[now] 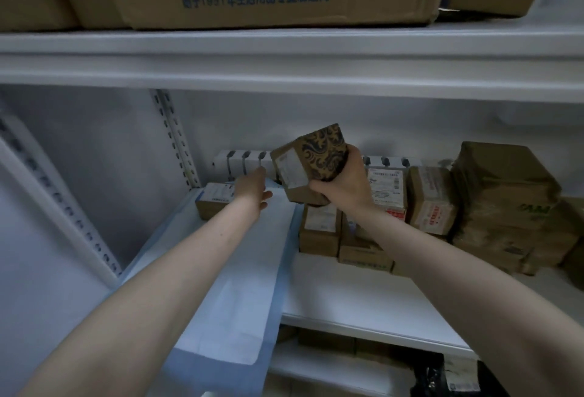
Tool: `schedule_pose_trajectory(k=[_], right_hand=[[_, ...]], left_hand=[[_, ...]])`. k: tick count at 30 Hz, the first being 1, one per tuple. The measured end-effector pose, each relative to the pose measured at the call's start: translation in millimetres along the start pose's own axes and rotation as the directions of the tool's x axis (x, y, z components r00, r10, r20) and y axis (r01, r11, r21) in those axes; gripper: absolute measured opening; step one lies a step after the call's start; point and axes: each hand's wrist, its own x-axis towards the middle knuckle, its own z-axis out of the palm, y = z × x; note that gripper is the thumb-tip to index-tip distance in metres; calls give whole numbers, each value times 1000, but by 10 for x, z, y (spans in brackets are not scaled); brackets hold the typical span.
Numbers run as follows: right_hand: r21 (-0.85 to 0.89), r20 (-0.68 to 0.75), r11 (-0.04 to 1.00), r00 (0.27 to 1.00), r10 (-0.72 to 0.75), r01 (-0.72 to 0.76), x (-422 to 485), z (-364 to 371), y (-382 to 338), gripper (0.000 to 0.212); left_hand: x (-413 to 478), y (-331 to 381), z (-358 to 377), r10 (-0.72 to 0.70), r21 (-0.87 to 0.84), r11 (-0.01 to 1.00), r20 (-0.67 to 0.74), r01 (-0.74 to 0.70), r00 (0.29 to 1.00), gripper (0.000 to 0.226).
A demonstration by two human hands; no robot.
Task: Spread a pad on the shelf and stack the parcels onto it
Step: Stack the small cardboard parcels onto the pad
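White metal shelving fills the view, and on the left part of its middle shelf (347, 295) a blue-edged pad (240, 286) is laid with its long axis running front to back, its near end overhanging. A black-and-gold patterned parcel (308, 163) is gripped in the right hand (344, 185) and held tilted in the air above the pad's far right corner. The left hand (252, 188), fingers straight, is stretched to that far end beside a labelled carton (213, 204). Free pad is judged to lie left of and below the held parcel.
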Motion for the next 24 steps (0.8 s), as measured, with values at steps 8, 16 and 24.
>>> schedule_pose_trajectory(k=[8,16,24], right_hand=[[392,253,837,920,301,-382,-131,-121,14,65],[333,529,735,762,373,-591,-229,17,76,80],[78,651,754,607,456,-652,-192,246,-80,45]], left_hand=[[-215,-80,-293,-31,128,991,-9,32,999,41],[-296,-153,-516,-77,140,986,-70,86,995,39],[-193,-132,-877,-93,175,978,-109,111,990,17]])
